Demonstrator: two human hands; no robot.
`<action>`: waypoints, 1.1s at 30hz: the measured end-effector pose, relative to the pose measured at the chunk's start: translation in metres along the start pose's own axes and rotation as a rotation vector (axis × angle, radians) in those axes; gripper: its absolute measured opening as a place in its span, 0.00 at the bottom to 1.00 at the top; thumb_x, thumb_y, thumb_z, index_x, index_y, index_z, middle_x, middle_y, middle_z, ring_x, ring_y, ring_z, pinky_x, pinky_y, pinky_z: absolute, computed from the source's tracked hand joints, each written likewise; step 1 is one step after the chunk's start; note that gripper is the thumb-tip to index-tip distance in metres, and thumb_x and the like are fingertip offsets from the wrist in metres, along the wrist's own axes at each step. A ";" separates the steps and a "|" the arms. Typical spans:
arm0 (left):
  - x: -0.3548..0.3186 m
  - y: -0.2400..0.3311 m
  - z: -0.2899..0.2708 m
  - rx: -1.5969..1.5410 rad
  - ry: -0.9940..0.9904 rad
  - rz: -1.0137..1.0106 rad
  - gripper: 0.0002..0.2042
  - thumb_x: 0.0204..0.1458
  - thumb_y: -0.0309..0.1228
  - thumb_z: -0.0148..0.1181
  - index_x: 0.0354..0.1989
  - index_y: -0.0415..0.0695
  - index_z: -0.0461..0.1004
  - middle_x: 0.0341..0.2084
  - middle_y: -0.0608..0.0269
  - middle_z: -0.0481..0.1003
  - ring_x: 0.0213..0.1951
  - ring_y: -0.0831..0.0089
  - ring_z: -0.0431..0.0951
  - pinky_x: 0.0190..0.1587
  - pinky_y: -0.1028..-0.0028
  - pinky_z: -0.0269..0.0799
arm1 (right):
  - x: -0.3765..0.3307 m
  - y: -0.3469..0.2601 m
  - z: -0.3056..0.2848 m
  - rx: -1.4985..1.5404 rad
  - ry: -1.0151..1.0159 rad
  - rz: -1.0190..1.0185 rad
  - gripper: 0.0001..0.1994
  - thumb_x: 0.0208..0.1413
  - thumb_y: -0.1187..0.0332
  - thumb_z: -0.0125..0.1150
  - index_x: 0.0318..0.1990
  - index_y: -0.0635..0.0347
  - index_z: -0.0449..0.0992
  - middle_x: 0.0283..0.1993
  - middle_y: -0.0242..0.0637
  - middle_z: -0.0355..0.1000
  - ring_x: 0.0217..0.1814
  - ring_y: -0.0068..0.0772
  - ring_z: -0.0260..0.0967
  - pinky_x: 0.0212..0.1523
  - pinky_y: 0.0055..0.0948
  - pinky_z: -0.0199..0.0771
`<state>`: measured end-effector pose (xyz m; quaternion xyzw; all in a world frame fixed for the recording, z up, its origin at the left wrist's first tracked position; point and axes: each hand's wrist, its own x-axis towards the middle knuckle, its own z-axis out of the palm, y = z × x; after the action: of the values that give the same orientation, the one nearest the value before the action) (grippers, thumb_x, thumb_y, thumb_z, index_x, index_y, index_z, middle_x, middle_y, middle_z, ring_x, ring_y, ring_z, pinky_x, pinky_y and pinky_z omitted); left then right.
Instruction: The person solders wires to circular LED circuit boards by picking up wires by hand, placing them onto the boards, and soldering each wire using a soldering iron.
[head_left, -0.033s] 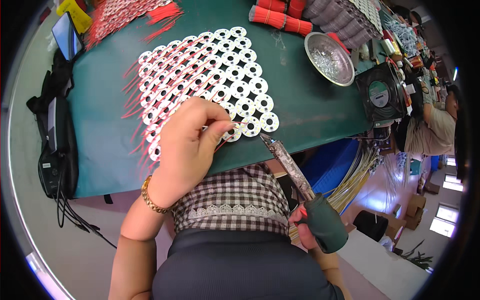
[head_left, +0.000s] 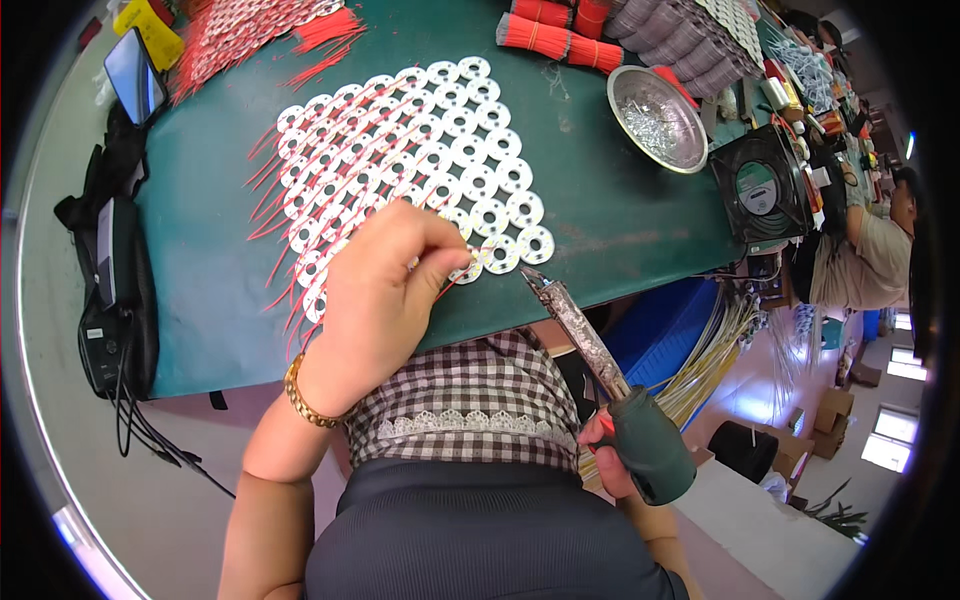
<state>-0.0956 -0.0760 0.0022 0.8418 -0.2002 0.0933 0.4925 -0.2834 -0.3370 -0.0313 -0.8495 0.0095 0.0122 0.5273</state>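
My left hand (head_left: 390, 275) hovers over the near edge of a grid of white ring-shaped LED boards (head_left: 478, 182), thumb and forefinger pinched on a thin red wire (head_left: 447, 288). That hand hides part of the grid. Red wires run slantwise across the boards on the left and middle, their ends sticking out past the left edge; the right-hand columns show bare. In my right hand (head_left: 608, 455) is a soldering iron (head_left: 585, 335) with a dark green handle. Its tip points up and left, close to the grid's near right corner.
A metal bowl (head_left: 657, 120) of small silvery bits sits at the right of the green table (head_left: 620, 215), with a black fan (head_left: 762, 185) beyond it. Red wire bundles (head_left: 560, 42) lie at the back. A phone (head_left: 135, 75) stands at left. Another person (head_left: 865, 250) is at far right.
The grid of boards has shifted and turned very slightly. My left fingers have moved a little toward me and to the right. The soldering iron looks almost still.
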 end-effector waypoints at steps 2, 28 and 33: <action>-0.007 0.002 -0.006 0.085 -0.045 0.042 0.05 0.48 0.19 0.65 0.32 0.41 0.75 0.26 0.59 0.72 0.26 0.63 0.73 0.30 0.68 0.69 | 0.000 0.003 0.008 0.099 0.069 0.025 0.13 0.39 0.72 0.68 0.37 0.55 0.80 0.27 0.32 0.78 0.27 0.33 0.77 0.30 0.27 0.76; -0.005 0.013 0.013 0.229 -0.057 -0.141 0.04 0.47 0.21 0.66 0.29 0.41 0.76 0.22 0.64 0.75 0.19 0.76 0.75 0.23 0.77 0.69 | 0.013 -0.013 0.006 0.620 0.202 0.427 0.06 0.51 0.71 0.66 0.30 0.66 0.79 0.26 0.34 0.75 0.24 0.22 0.71 0.23 0.22 0.70; -0.018 0.007 0.021 0.169 -0.033 -0.114 0.05 0.46 0.18 0.66 0.28 0.41 0.77 0.21 0.68 0.73 0.17 0.85 0.67 0.20 0.82 0.60 | 0.014 -0.005 -0.006 0.471 -0.187 0.154 0.18 0.56 0.73 0.56 0.55 0.68 0.69 0.37 0.43 0.72 0.35 0.33 0.73 0.38 0.31 0.76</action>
<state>-0.1155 -0.0927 -0.0084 0.8918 -0.1514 0.0678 0.4209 -0.2689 -0.3407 -0.0249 -0.6954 0.0280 0.1280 0.7066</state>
